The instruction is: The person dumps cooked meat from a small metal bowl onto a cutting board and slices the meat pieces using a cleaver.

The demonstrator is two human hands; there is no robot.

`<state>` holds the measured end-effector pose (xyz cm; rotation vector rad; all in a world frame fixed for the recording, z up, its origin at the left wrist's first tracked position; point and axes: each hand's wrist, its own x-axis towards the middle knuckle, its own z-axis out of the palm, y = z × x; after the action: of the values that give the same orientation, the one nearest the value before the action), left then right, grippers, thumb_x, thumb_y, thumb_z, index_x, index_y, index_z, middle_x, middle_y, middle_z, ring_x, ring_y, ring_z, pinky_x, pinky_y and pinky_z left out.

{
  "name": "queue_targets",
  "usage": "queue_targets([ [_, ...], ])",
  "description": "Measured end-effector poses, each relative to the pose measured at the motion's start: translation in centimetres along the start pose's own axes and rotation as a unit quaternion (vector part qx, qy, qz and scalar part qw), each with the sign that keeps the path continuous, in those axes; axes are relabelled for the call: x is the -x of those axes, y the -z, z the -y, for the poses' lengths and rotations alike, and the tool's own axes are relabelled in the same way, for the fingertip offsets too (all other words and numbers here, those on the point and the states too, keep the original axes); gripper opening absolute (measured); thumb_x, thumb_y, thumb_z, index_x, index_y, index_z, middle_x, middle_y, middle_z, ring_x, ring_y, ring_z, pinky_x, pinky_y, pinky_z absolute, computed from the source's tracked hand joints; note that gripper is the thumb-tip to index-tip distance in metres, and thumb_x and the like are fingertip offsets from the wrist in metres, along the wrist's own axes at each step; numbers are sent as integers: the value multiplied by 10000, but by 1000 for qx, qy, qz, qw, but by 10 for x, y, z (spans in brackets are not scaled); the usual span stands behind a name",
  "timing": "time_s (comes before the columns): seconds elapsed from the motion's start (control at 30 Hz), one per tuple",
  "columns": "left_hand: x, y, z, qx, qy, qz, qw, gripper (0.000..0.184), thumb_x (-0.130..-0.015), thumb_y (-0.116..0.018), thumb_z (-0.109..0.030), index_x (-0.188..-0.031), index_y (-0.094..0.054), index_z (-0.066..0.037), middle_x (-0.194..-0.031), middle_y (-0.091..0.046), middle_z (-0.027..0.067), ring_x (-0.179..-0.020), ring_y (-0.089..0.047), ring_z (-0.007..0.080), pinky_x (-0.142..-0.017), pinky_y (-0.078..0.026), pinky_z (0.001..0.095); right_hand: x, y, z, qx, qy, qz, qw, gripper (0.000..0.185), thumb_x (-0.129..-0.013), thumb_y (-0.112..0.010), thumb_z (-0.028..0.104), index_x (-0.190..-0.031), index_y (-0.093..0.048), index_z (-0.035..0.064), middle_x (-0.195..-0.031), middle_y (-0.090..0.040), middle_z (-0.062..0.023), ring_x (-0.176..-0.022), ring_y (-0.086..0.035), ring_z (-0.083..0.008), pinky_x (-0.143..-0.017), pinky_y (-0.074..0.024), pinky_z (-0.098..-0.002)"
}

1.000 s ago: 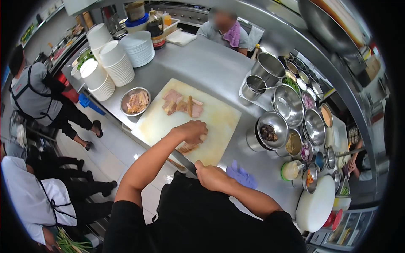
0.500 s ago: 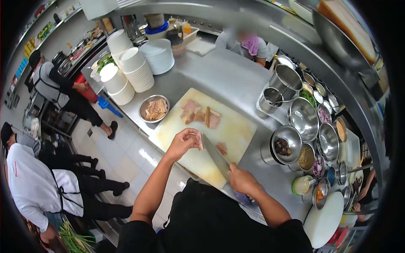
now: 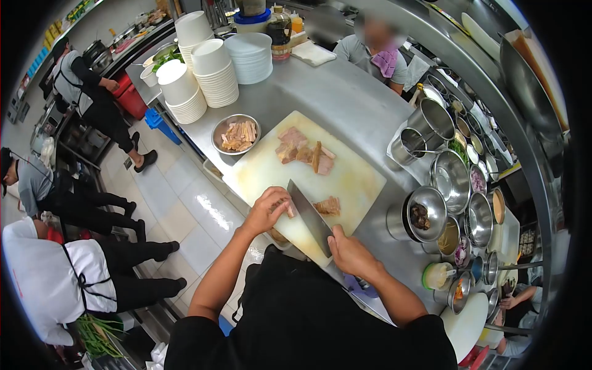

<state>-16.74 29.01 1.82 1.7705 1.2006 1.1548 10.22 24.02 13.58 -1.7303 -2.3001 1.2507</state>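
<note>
My right hand (image 3: 353, 251) is wrapped round the handle of a broad cleaver (image 3: 311, 217), its blade upright over the white cutting board (image 3: 259, 176). Left of the blade, my left hand (image 3: 269, 211) has its fingers curled on a small piece of meat (image 3: 290, 211), mostly hidden by them. Sliced meat (image 3: 328, 206) lies on the board just right of the blade. Farther up the board are several larger flat meat pieces (image 3: 304, 154). Beside the board's far left edge, a steel bowl (image 3: 214, 137) holds meat strips (image 3: 238, 135).
Stacked white bowls (image 3: 215, 71) and pale plates (image 3: 248, 58) stand at the far left. Steel pots and bowls (image 3: 449, 179) crowd the right side. One co-worker (image 3: 373, 58) is across the counter; others (image 3: 61, 271) stand to the left.
More sliced meat now lies right of the blade, and the piece under my left hand shows less. Both hands keep their hold. The whole view has shifted slightly.
</note>
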Motion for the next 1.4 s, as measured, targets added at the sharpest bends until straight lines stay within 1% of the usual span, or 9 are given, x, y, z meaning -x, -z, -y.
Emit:
queue_targets([
  [0.2, 0, 4, 11, 8, -37, 16, 999, 211, -932, -684, -27, -1142, -685, -27, -1221, -602, 102, -1033, -636, 208, -822, -554, 308, -3, 0, 4, 14, 7, -31, 999, 269, -1062, -422, 248, -1108, -422, -17, -771, -632, -359, -755, -621, -566, -724, -455, -635],
  [0.33, -1, 3, 11, 23, -33, 29, 999, 232, -914, -689, 0, -1144, -687, -28, -1229, -587, 102, -1041, -631, 210, -812, -556, 307, 0, 7, 17, 30, -15, -13, 999, 254, -1056, -435, 235, -1108, -425, -14, -779, -633, -357, -759, -621, -567, -734, -457, -634],
  [0.43, -4, 2, 14, 21, -66, 28, 997, 238, -905, -698, 9, -1140, -689, -28, -1222, -582, 102, -1050, -625, 204, -808, -555, 310, 1, 9, 23, 35, -25, -5, 999, 243, -1052, -445, 228, -1110, -428, -8, -783, -633, -356, -759, -620, -568, -730, -459, -630],
  [0.7, -5, 2, 16, 25, -42, 7, 999, 119, -933, -677, -1, -1052, -668, 3, -1103, -602, 110, -921, -641, 202, -787, -531, 308, 13, 19, 38, 47, -28, -7, 998, 215, -1049, -455, 202, -1118, -422, 1, -748, -621, -349, -725, -607, -565, -693, -456, -628],
  [0.8, -8, 1, 12, 19, -40, 3, 999, 93, -939, -668, -13, -1030, -663, 5, -1087, -601, 119, -940, -639, 228, -814, -529, 327, 16, 19, 37, 48, -19, -10, 999, 212, -1049, -454, 205, -1116, -413, 8, -704, -612, -335, -688, -599, -567, -672, -454, -633],
  [0.9, -7, 1, 14, 2, -53, 1, 999, 83, -941, -655, -13, -1022, -659, 5, -1074, -596, 126, -966, -629, 254, -847, -521, 343, 21, 22, 46, 92, -21, -5, 995, 200, -1048, -452, 196, -1109, -406, 11, -678, -609, -323, -660, -594, -566, -657, -454, -637],
  [1.03, -7, 3, 12, 11, -47, 7, 999, 84, -939, -641, -4, -1023, -644, 6, -1062, -585, 131, -977, -615, 268, -857, -511, 349, 25, 28, 57, 100, -37, 18, 994, 185, -1047, -445, 180, -1094, -403, 6, -686, -616, -320, -668, -603, -556, -656, -455, -638],
  [1.2, -8, 2, 12, 17, -54, 8, 998, 76, -946, -616, 8, -1022, -619, 6, -1041, -565, 129, -938, -596, 256, -815, -501, 333, 23, 32, 59, 106, -29, 34, 993, 178, -1047, -438, 169, -1083, -402, -1, -691, -619, -321, -685, -609, -553, -666, -455, -640],
  [1.4, -9, 3, 14, 10, -63, 11, 998, 83, -943, -614, 11, -1024, -622, -4, -1041, -562, 121, -926, -590, 249, -803, -496, 329, 9, 41, 64, 120, -60, 82, 988, 187, -1045, -425, 158, -1090, -403, -21, -727, -635, -336, -707, -625, -551, -692, -473, -633],
])
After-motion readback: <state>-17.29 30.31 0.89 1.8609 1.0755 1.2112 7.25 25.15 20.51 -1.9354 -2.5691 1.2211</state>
